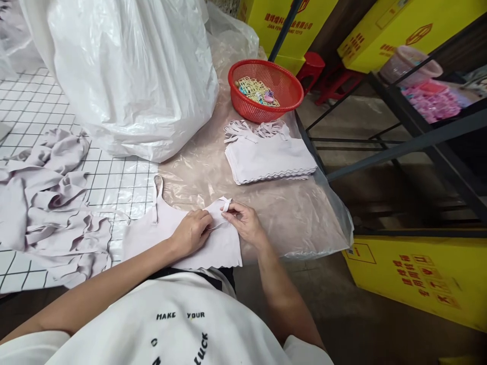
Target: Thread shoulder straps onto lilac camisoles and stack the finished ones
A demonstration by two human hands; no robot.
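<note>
A pale lilac camisole top [152, 238] lies flat at the table's front edge, its left strap looped upward. My left hand [193, 230] rests on the cloth with its fingers curled closed near the right strap; what they pinch is hidden. My right hand [245, 221] pinches the right shoulder strap [227, 205] at the top's upper corner. Beyond my hands sits a neat stack of matching tops [272, 157], straps gathered at the far side. To the left, a loose heap of the same lilac garments [57, 203] is spread crumpled on the table.
A large white plastic bag [129, 76] stands at the back left on the checked tablecloth [114, 187]. Behind the stack is a red basket [266, 91] holding small pieces. Plastic sheeting [297, 218] covers the table's right side. A dark metal frame [418, 147] and yellow boxes [418, 279] stand right.
</note>
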